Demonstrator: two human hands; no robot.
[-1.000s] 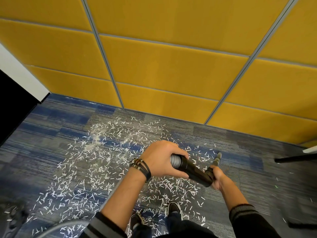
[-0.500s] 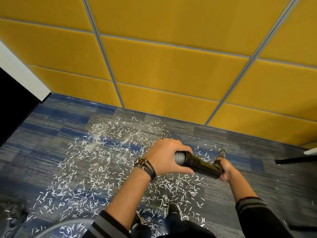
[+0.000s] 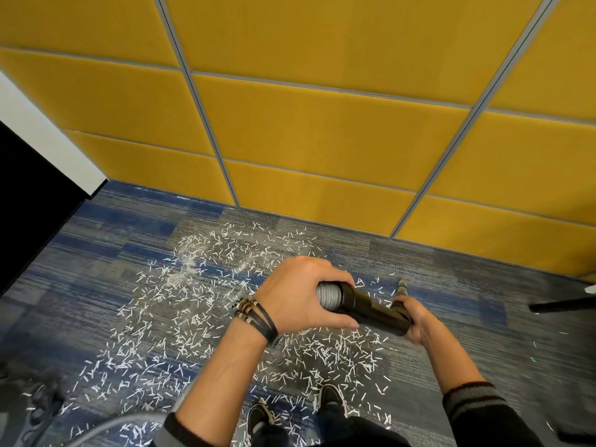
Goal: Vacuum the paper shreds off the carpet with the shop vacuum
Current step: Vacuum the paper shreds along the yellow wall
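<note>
Yellow padded wall panels (image 3: 322, 124) meet blue-grey striped carpet (image 3: 96, 285). White paper shreds (image 3: 193, 301) lie scattered thickly over the carpet, from near the wall to the person's dark shoes (image 3: 329, 398). Left hand (image 3: 296, 295) grips the ribbed grey vacuum hose (image 3: 325, 296) at its joint with the black plastic wand (image 3: 371, 309), held above the shreds. Right hand (image 3: 419, 321) holds the wand's far end, fingers apparently curled round it, partly hidden. A small grey nozzle tip (image 3: 402, 287) shows just beyond that hand.

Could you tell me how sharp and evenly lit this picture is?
Head view: soft, even light, no glare; paper shreds, left hand and right hand gripping the vacuum hose look sharp at centre; bottom corners blur; wall seams splay from wide-angle distortion.
</note>
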